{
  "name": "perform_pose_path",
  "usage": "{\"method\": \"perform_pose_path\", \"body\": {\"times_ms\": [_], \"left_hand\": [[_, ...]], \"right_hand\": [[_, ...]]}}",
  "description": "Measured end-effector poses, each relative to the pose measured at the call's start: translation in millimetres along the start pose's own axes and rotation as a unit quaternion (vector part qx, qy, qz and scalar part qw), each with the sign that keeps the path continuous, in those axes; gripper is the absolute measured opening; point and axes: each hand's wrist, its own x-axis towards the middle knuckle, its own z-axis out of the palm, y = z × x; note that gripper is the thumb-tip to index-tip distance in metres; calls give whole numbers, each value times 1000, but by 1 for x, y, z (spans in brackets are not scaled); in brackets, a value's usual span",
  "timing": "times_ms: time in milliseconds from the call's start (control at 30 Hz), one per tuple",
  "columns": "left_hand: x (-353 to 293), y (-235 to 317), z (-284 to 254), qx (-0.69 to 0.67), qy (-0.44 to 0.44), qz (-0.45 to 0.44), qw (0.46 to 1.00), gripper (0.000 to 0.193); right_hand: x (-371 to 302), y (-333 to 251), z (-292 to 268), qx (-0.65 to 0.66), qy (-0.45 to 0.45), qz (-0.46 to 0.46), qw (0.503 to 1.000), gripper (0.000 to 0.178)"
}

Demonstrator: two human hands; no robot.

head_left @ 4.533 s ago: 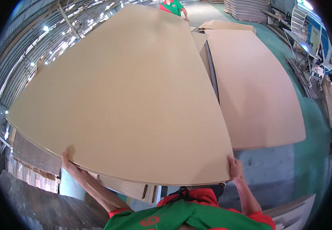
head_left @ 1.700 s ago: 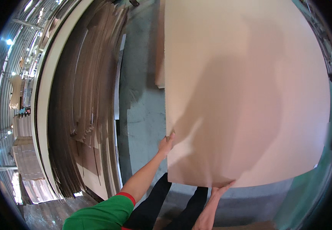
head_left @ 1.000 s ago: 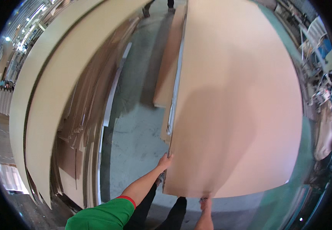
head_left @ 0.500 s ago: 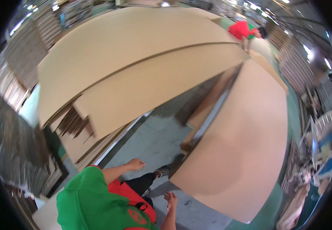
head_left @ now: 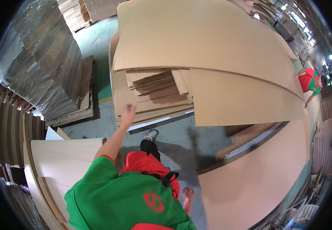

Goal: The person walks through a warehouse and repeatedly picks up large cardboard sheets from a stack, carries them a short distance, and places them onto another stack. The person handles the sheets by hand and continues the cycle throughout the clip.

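Note:
My left hand (head_left: 128,114) reaches forward over the floor, short of a stack of cardboard sheets (head_left: 150,110). It holds nothing, and its fingers look loosely bent and apart. Low beside my body hangs my right hand (head_left: 188,194), empty, with slightly curled fingers; the nearest thing is a large flat cardboard sheet (head_left: 258,168) on the right. Ahead, a big tan cardboard sheet (head_left: 208,38) overhangs another sheet (head_left: 242,99). Narrow cardboard strips (head_left: 156,83) lie in a loose pile on the stack below its edge.
Film-wrapped stacks (head_left: 39,61) stand on a wooden pallet (head_left: 74,115) at the left. Pale boards (head_left: 64,157) lie close by my left side. A co-worker in green and red (head_left: 309,81) leans over the sheets at the far right. Grey floor (head_left: 177,140) shows between the stacks.
My view and body have turned left, so the sheets and the co-worker appear farther right. My left arm now stretches forward toward the stack with the strips.

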Motion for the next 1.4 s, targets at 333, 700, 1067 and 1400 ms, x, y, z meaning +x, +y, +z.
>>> {"method": "perform_pose_path", "body": {"times_ms": [333,700,1067,1400], "left_hand": [[338,23,-60,114,110,1,987,66],[317,115,2,-132,-396,-161,894,44],[311,272,-59,-429,-374,-110,815,53],[274,259,-79,-438,-375,-60,815,64]], "right_hand": [[-2,-301,449,-116,-320,-226,912,46],[78,-382,571,252,79,-269,926,48],[-53,-509,569,154,90,-431,884,29],[-128,-506,501,219,7,-480,849,29]]}}
